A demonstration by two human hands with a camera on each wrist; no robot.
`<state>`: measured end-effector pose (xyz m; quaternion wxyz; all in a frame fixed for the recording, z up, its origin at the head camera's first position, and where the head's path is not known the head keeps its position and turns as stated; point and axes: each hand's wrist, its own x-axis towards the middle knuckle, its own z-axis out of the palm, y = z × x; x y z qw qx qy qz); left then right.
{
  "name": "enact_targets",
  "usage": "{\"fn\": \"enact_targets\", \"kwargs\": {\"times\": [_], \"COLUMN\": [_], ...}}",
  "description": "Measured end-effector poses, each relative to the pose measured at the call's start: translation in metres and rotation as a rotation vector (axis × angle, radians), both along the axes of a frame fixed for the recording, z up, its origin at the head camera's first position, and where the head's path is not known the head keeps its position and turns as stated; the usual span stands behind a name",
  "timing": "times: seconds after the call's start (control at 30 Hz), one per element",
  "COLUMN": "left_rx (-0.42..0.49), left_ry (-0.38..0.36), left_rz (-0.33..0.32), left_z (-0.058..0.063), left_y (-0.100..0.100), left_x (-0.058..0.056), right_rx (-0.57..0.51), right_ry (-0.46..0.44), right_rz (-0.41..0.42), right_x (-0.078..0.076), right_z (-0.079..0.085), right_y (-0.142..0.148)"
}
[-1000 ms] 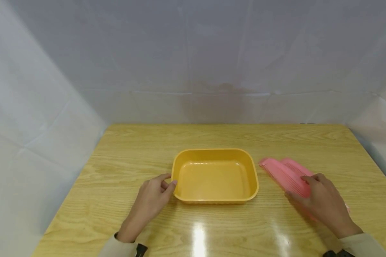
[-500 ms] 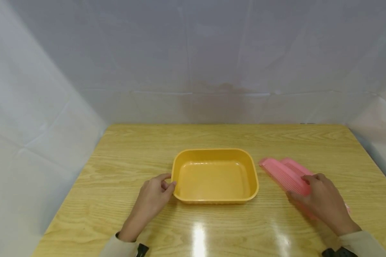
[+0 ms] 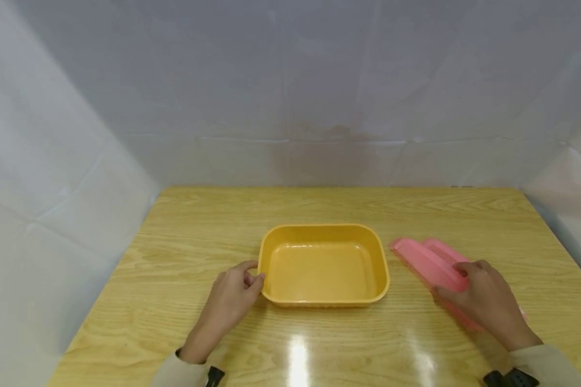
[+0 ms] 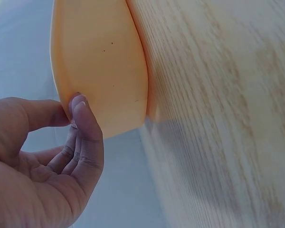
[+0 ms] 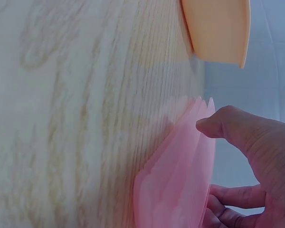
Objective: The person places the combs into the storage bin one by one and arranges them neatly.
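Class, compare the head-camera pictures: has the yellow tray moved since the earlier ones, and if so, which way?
No: against the table's far edge, the yellow tray sits in the same place, shifted in no visible direction.

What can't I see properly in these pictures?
- Part of the pink combs: head view, covered by the right hand.
- How many combs: head view, they overlap under that hand.
- The combs' other ends: right wrist view, cut off by the bottom edge.
- Inside the yellow basin: left wrist view, hidden by its own side.
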<state>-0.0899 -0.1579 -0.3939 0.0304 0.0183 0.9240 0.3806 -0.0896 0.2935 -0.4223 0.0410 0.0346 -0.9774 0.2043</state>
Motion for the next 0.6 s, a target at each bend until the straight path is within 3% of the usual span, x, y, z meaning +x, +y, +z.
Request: {"fn": "enact_targets", "kwargs": {"times": [0.6], "left_rx": [0.006], "left_ry": [0.012], "left_rz": [0.004], "left_z": [0.002], "left_y": [0.003], "left_x": [0.002], "right_rx": [-0.033], "right_ry": [0.017], "right_rz": [0.017], "right_x": [-0.006], "right_z": [0.015], "right_y": [-0.007]}}
